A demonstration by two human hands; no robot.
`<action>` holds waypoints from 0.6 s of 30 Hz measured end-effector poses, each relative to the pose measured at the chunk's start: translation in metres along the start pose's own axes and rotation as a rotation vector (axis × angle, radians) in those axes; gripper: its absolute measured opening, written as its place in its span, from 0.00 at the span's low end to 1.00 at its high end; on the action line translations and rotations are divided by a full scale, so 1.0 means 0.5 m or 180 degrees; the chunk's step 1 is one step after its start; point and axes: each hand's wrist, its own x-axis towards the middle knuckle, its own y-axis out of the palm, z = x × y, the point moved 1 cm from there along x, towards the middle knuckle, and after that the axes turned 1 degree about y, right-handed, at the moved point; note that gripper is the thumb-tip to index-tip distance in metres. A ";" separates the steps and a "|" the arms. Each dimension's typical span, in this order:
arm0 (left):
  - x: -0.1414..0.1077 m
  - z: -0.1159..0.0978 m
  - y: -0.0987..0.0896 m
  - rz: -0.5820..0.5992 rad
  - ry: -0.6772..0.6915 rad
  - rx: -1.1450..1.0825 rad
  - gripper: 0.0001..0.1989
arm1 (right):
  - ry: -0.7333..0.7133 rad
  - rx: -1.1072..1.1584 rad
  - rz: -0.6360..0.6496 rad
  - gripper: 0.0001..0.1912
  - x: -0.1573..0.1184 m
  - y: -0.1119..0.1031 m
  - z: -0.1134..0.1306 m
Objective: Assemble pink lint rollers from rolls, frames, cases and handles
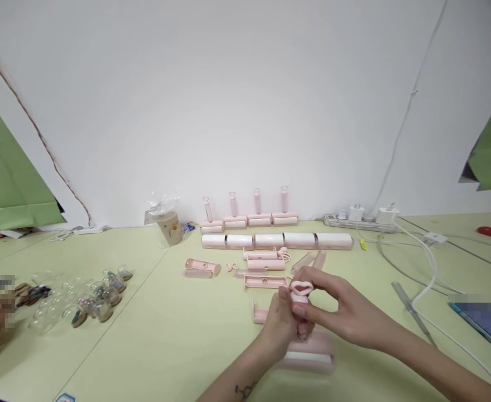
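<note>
Over the front of the table my two hands meet around a small pink handle with a heart-shaped loop on its end. My left hand is closed around its lower part, which the fingers hide. Thumb and fingers of my right hand pinch it just under the loop. Below them is a blurred pink lint roller with a white roll; whether it joins the handle is hidden. Behind my hands lie open pink roller casings, and clear tubes lie beside them.
Finished-looking pink rollers line the wall, behind a row of white rolls. At left stand a bagged cup and several small glass domes. A power strip, cables and a phone occupy the right.
</note>
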 end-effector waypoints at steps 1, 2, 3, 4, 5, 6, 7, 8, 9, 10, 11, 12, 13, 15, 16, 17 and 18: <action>0.000 -0.001 0.001 -0.0032 -0.0031 0.0023 0.35 | -0.0046 -0.0122 0.0006 0.07 0.001 -0.002 0.005; -0.001 -0.003 0.002 -0.0056 -0.0053 0.0036 0.35 | -0.0060 -0.0198 0.0024 0.08 0.002 -0.004 0.008; -0.001 -0.005 0.003 -0.0074 -0.0082 0.0011 0.35 | -0.0042 -0.0251 0.0039 0.08 0.002 -0.006 0.010; -0.001 -0.006 0.004 -0.0093 -0.0117 -0.0059 0.36 | -0.0006 -0.0267 0.0069 0.07 0.002 -0.009 0.010; -0.001 -0.007 0.005 -0.0095 -0.0154 -0.0147 0.36 | 0.0029 -0.0238 0.0129 0.07 0.003 -0.011 0.008; 0.000 -0.006 0.006 -0.0079 -0.0193 -0.0220 0.36 | 0.0053 -0.0155 0.0216 0.07 0.003 -0.014 0.006; 0.000 -0.005 0.006 -0.0063 -0.0217 -0.0263 0.37 | 0.0073 -0.0041 0.0317 0.07 0.004 -0.016 0.003; 0.001 -0.002 0.006 -0.0059 -0.0205 -0.0272 0.38 | 0.0098 0.0075 0.0396 0.08 0.007 -0.019 -0.001; 0.002 0.001 0.005 -0.0065 -0.0164 -0.0257 0.39 | 0.0128 0.0151 0.0428 0.09 0.010 -0.021 -0.004; 0.003 0.006 0.004 -0.0092 -0.0093 -0.0230 0.39 | 0.0155 0.0173 0.0434 0.10 0.014 -0.023 -0.006; 0.004 0.011 0.003 -0.0135 -0.0012 -0.0210 0.39 | 0.0168 0.0137 0.0434 0.11 0.018 -0.024 -0.008; 0.004 0.016 0.002 -0.0196 0.0081 -0.0202 0.39 | 0.0160 0.0070 0.0468 0.11 0.023 -0.024 -0.009; 0.005 0.021 0.002 -0.0261 0.0176 -0.0188 0.38 | 0.0126 0.0014 0.0566 0.11 0.028 -0.024 -0.009; 0.006 0.030 0.005 -0.0384 0.0312 -0.0129 0.36 | 0.0046 0.0099 0.0912 0.13 0.035 -0.018 -0.009; 0.006 0.033 0.007 -0.0450 0.0354 -0.0095 0.36 | 0.0069 0.0272 0.1083 0.14 0.038 -0.013 -0.010; 0.006 0.036 0.010 -0.0515 0.0371 -0.0077 0.36 | 0.0158 0.0504 0.1206 0.15 0.039 -0.008 -0.012; 0.005 0.037 0.014 -0.0583 0.0384 -0.0083 0.36 | 0.0278 0.0749 0.1287 0.16 0.039 -0.002 -0.014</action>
